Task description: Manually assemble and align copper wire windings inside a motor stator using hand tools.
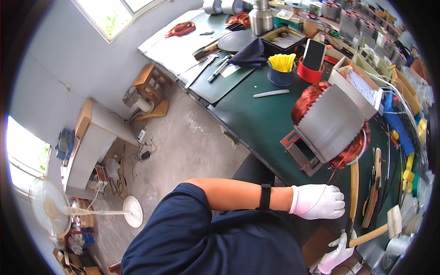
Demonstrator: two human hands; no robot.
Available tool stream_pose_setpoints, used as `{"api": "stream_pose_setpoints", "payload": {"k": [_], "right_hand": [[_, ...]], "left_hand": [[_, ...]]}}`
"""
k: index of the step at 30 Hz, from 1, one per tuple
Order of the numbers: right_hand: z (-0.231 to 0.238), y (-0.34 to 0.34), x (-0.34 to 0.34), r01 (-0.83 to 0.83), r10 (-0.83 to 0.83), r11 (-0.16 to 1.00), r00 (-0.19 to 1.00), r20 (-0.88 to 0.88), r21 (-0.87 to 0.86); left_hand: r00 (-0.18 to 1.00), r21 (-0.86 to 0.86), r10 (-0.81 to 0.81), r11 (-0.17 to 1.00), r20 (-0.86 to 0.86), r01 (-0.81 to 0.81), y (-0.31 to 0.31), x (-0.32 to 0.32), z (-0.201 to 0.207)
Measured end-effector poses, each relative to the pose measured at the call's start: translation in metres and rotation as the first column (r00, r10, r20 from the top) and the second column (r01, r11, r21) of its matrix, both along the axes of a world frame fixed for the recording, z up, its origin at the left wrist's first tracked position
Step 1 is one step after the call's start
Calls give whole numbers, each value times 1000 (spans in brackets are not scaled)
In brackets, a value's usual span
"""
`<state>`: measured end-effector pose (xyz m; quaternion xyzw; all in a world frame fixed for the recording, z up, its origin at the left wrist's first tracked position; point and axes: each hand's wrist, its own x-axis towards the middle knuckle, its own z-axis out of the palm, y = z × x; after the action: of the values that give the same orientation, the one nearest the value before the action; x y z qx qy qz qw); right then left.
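My left hand (318,202), in a white glove, is curled closed beside the table edge. A thin wire crosses the back of its glove; what lies inside the fingers is hidden. My right hand (338,252), also gloved, is lower right, its fingers at the handle end of a mallet (371,235) with a pale head. A wooden stick (354,195) with a dark tip points down to the same fingers. Beyond my left hand stands a grey laminated metal core (333,121) with copper-red wire coils (310,101) at its ends. A red lead comes down from the nearer coil toward my left hand.
On the green table (247,112) are a white stick (271,93), a blue cup of yellow strips (281,71), a phone (314,55) in a red holder and a box of white pieces (360,85). Tools crowd the right side. A fan (50,208) stands left.
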<state>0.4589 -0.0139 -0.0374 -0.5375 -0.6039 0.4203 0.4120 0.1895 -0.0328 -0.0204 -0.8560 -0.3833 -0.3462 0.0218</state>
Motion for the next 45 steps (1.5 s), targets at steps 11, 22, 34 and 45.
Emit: {"api": "stream_pose_setpoints", "payload": {"k": [11,22,34,45], "right_hand": [[-3,25,4,-273,-23,850,835,549,451],[-17,42,4,-387,-121,711,755,644,587],[-5,22,-12,-320,-277,681,721,636,659],[-7,2,-19,114,-114,993,993,-29,-2]], "left_hand": [[947,98,240,959,215,-266,-62,-90,-41],[934,86,273,950,230,-299,-66,-112,-58],[938,14,307,950,159,-313,-69,-107,-42],[994,39,91,995,63,-94,-13,-29,-2]]}}
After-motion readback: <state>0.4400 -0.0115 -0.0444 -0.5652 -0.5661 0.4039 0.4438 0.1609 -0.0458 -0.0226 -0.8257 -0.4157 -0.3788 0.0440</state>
